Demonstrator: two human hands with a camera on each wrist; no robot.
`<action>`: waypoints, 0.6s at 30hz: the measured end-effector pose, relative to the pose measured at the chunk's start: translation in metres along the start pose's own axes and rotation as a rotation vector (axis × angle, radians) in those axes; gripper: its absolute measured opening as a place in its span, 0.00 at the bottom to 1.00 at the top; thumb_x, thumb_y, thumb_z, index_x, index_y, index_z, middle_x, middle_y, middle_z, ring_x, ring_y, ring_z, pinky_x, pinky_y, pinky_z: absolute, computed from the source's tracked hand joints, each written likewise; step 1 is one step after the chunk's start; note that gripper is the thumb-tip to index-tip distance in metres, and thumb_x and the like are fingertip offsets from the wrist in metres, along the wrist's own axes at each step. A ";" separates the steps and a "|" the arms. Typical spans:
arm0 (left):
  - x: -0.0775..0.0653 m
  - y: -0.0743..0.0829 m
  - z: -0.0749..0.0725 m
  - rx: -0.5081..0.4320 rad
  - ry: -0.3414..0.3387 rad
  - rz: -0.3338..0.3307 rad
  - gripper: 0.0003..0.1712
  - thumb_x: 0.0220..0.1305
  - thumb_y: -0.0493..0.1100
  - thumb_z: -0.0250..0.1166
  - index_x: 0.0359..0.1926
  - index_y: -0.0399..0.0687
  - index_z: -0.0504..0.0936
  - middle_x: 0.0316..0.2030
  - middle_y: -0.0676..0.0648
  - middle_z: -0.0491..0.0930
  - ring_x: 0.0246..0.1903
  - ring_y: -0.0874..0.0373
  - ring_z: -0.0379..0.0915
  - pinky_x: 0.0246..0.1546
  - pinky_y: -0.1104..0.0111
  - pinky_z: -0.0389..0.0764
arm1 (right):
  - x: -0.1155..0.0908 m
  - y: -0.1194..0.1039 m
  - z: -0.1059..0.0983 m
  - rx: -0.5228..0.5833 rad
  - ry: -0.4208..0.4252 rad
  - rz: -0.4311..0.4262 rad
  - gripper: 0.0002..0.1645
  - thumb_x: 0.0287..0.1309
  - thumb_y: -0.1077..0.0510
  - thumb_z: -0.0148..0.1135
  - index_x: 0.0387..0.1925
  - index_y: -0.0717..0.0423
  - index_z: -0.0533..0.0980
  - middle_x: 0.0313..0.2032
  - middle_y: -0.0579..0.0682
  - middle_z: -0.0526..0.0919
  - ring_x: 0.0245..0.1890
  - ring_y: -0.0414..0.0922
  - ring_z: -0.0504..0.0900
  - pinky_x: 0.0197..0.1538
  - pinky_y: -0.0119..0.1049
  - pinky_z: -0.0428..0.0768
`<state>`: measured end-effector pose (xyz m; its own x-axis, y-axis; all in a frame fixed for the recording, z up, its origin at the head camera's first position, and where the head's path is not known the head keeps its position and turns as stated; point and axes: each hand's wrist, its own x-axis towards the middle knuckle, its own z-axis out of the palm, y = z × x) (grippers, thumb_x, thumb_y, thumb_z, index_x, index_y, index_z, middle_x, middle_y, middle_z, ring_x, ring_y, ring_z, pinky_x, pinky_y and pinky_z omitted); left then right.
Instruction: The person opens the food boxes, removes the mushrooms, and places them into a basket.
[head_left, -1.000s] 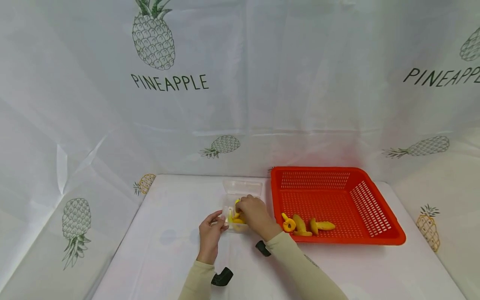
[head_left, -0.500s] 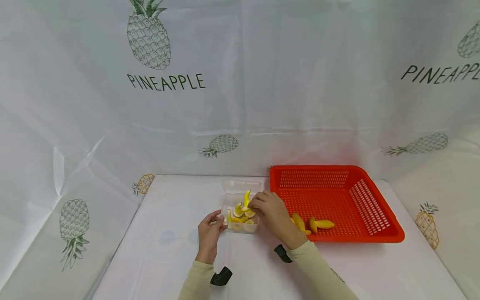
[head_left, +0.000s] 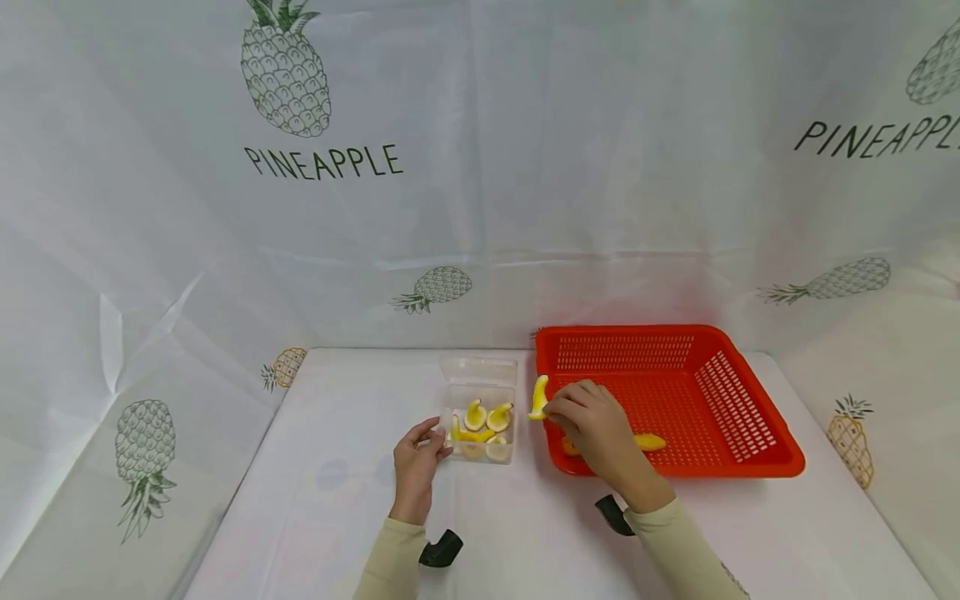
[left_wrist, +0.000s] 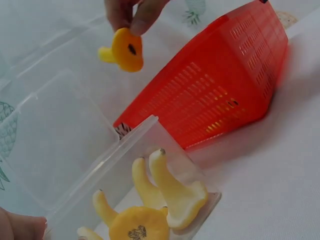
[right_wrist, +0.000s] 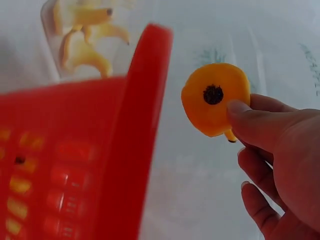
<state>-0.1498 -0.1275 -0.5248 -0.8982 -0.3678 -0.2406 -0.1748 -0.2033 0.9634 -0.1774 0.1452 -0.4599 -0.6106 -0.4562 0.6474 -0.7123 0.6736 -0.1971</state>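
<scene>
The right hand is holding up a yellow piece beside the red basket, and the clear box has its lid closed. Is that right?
Not quite: the lid isn't closed. The head view shows it tipped open at the far side of the clear box. The right hand does hold up a yellow piece beside the red basket.
</scene>
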 end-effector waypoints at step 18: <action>-0.001 0.002 0.000 0.000 0.000 -0.011 0.19 0.76 0.33 0.63 0.64 0.27 0.79 0.43 0.43 0.73 0.36 0.57 0.76 0.39 0.73 0.88 | -0.028 0.030 -0.016 -0.025 -0.043 0.076 0.20 0.39 0.68 0.87 0.36 0.53 0.88 0.36 0.45 0.87 0.39 0.44 0.80 0.39 0.42 0.86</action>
<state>-0.1493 -0.1277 -0.5226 -0.8965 -0.3654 -0.2507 -0.1841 -0.2075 0.9607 -0.1763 0.1876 -0.4717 -0.6774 -0.4270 0.5990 -0.6544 0.7217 -0.2256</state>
